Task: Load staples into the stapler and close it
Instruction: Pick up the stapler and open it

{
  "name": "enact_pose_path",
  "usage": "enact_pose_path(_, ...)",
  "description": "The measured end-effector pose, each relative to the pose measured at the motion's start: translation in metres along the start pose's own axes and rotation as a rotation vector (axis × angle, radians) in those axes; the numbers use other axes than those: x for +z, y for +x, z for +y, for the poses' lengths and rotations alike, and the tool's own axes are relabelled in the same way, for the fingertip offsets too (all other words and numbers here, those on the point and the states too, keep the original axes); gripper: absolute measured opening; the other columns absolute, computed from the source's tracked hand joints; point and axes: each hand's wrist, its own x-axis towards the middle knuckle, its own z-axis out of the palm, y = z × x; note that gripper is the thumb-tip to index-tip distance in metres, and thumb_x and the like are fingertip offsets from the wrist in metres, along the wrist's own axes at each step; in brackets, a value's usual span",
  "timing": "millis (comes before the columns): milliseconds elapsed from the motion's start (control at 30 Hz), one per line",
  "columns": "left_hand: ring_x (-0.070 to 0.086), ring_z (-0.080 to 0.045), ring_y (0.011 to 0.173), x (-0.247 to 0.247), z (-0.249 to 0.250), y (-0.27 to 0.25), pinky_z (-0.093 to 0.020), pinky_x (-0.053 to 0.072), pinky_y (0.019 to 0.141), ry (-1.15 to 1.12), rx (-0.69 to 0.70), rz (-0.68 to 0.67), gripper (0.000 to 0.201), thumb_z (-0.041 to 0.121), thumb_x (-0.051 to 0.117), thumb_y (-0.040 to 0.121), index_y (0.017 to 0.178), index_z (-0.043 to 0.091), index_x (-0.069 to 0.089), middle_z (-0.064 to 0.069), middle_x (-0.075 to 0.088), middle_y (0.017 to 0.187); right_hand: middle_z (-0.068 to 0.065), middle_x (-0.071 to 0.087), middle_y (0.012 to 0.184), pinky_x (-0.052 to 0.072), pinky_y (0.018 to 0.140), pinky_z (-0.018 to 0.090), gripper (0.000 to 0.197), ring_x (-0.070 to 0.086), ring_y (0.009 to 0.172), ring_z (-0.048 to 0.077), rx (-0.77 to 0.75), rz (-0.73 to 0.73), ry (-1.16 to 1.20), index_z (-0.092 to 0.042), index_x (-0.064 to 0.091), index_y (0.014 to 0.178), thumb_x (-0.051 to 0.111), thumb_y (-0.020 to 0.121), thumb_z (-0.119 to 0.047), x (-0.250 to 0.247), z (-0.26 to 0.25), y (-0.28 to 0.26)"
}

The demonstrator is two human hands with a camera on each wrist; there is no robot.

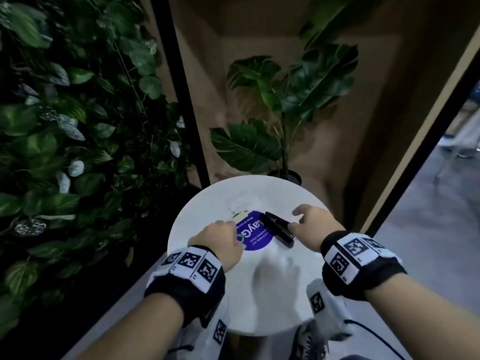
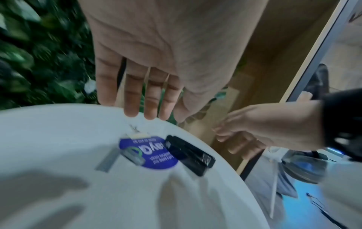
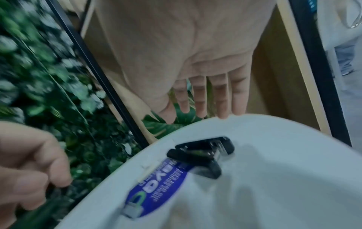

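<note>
A black stapler [image 1: 279, 231] lies on the round white table [image 1: 272, 302], at the right edge of a blue sticker [image 1: 255, 237]. In the right wrist view the stapler [image 3: 197, 156] shows two arms spread apart in a V. A short grey strip of staples [image 2: 133, 155] rests on the sticker's logo, also visible as the strip [image 3: 133, 210] near the table edge. A second grey strip [image 2: 106, 161] lies just left of it. My left hand [image 1: 220, 239] hovers over the sticker's left side, holding nothing. My right hand [image 1: 309, 222] hovers beside the stapler's right end, fingers relaxed and empty.
A wall of green leaves [image 1: 65, 126] stands to the left behind a black post [image 1: 181, 87]. A potted broad-leaved plant [image 1: 285, 105] sits just beyond the table's far edge. A small cream label [image 1: 239, 214] is stuck above the sticker. Grey floor [image 1: 428, 255] lies to the right.
</note>
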Motion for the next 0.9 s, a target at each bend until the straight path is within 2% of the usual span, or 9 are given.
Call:
enact_pose_path(133,0.059,-0.027,0.107,0.034,0.012,0.039,-0.037,0.050,0.091,-0.031,0.029,-0.125,0.029,0.028,0.046,0.088,0.113,0.014,0.054,-0.005,0.060,0.120,0.011,0.047,0.133,0.045,0.096,0.041,0.050,0.052,0.116,0.031,0.072,-0.053,-0.082,-0.017,0.043,0.134,0.047,0.087,-0.035,0.027,0.005,0.043)
enact_pose_path(300,0.058,-0.033,0.112,0.073,0.033,0.079,-0.040,0.046,0.092,-0.147,0.007,-0.200,0.039,0.033,0.043,0.092,0.124,0.012,0.046,-0.012,0.060,0.124,0.016,0.050,0.126,0.043,0.098,0.041,0.047,0.049,0.116,0.036,0.116,-0.131,-0.109,-0.013,0.053,0.123,0.049,0.088,-0.044,0.053,0.016,0.083)
enact_pose_path(467,0.058,-0.033,0.111,0.094,0.046,0.107,-0.032,0.040,0.076,-0.414,-0.121,-0.188,0.042,0.036,0.043,0.092,0.124,0.009,0.048,-0.014,0.060,0.124,0.014,0.066,0.113,0.045,0.081,0.030,0.035,0.060,0.104,0.030,0.068,-0.136,0.027,-0.011,0.060,0.113,0.055,0.089,-0.035,0.062,0.028,0.098)
enact_pose_path(533,0.058,-0.032,0.111,0.099,0.050,0.112,-0.034,0.045,0.081,-0.521,-0.148,-0.215,0.043,0.037,0.043,0.092,0.128,0.013,0.047,-0.012,0.060,0.124,0.015,0.065,0.113,0.042,0.078,0.028,0.035,0.058,0.107,0.031,0.081,-0.182,0.033,-0.006,0.058,0.115,0.051,0.092,-0.031,0.065,0.029,0.100)
enact_pose_path(600,0.058,-0.029,0.113,0.104,0.050,0.114,-0.039,0.049,0.094,-0.646,-0.148,-0.215,0.044,0.036,0.044,0.092,0.134,0.020,0.043,-0.008,0.061,0.125,0.018,0.063,0.104,0.039,0.072,0.027,0.031,0.059,0.102,0.033,0.082,-0.201,0.022,-0.003,0.058,0.107,0.045,0.094,-0.028,0.067,0.030,0.100)
enact_pose_path(667,0.059,-0.026,0.114,0.107,0.049,0.112,-0.041,0.048,0.099,-0.835,-0.130,-0.192,0.047,0.031,0.049,0.091,0.137,0.026,0.038,-0.005,0.061,0.124,0.017,0.060,0.088,0.039,0.067,0.029,0.031,0.058,0.084,0.031,0.093,-0.190,0.125,-0.002,0.058,0.096,0.041,0.095,-0.028,0.066,0.030,0.094)
enact_pose_path(733,0.062,-0.025,0.111,0.107,0.047,0.109,-0.044,0.049,0.099,-1.018,-0.131,-0.175,0.046,0.021,0.055,0.090,0.132,0.028,0.039,-0.005,0.063,0.120,0.015,0.061,0.081,0.043,0.060,0.030,0.034,0.057,0.071,0.029,0.082,-0.170,0.229,0.000,0.058,0.096,0.041,0.095,-0.029,0.067,0.029,0.085)
enact_pose_path(833,0.064,-0.031,0.104,0.103,0.040,0.102,-0.051,0.052,0.092,-1.469,-0.240,-0.203,0.038,0.003,0.052,0.091,0.123,0.023,0.047,-0.015,0.064,0.115,0.009,0.065,0.080,0.047,0.048,0.031,0.036,0.062,0.064,0.025,0.116,-0.194,0.603,-0.004,0.052,0.114,0.049,0.092,-0.033,0.068,0.026,0.067)
enact_pose_path(900,0.066,-0.025,0.091,0.098,0.034,0.093,-0.040,0.058,0.082,-1.661,-0.217,-0.293,0.033,0.002,0.046,0.094,0.124,0.015,0.054,-0.013,0.065,0.105,0.007,0.067,0.083,0.046,0.046,0.027,0.042,0.063,0.064,0.022,0.109,-0.265,0.813,-0.009,0.049,0.127,0.051,0.092,-0.033,0.066,0.025,0.056)
